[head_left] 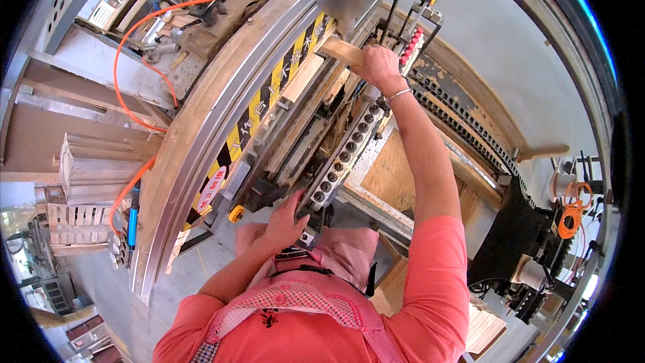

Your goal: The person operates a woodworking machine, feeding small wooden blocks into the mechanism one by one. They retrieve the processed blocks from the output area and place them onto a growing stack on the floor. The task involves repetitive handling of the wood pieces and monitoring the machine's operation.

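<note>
My right hand [380,68] reaches to the far side of the machine, its fingers closed around the end of a short flat wooden strip [340,50]. The strip points left, toward the yellow-and-black striped band [269,87]. Close to my body, my left hand [287,220] has its fingers apart and holds nothing. It is beside the near end of a pale bar with a row of round black fittings [345,156]; whether it touches the bar I cannot tell. Another light wooden piece [304,78] lies along the striped band.
A curved metal rail [222,87] with a wooden edge runs along the left. An orange hose [115,60] loops over a cluttered bench [191,40]. Red knobs [411,47] stand beyond my right hand. Stacked pale boards [101,168] are at the left, and a black cover [500,242] is at the right.
</note>
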{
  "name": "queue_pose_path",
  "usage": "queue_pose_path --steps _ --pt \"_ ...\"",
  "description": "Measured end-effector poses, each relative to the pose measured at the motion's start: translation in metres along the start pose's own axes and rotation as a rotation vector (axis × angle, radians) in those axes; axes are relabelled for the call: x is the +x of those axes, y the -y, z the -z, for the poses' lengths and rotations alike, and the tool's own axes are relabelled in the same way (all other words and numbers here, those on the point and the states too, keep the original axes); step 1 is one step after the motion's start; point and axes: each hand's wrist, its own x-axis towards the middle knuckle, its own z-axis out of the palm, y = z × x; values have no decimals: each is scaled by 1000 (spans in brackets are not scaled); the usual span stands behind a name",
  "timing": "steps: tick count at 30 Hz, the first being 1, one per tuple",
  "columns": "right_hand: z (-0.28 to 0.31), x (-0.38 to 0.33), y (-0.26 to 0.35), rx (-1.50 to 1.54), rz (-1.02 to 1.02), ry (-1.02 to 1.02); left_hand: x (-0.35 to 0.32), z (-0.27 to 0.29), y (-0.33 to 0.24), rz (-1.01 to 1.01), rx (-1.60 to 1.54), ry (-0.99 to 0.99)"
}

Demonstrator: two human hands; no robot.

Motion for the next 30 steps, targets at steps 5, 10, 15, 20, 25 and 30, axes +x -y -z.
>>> queue_pose_path --steps 5,10,15,20,25,30 --pt "1 0 0 4 36 -18 -1 -7 9 -37 11 -34" --pt "-1 1 4 -32 22 -18 0 -8 10 -41 1 -32" --pt "-4 2 1 -50 68 -87 -2 -6 6 34 29 -1" --pt "-5 -2 1 -45 103 -80 -2 -3 8 -21 47 -19" --pt "7 -3 9 -98 69 -61 -3 -10 19 -58 42 -51" --pt "8 -1 10 -85 85 -34 -5 -9 14 -38 16 -80"
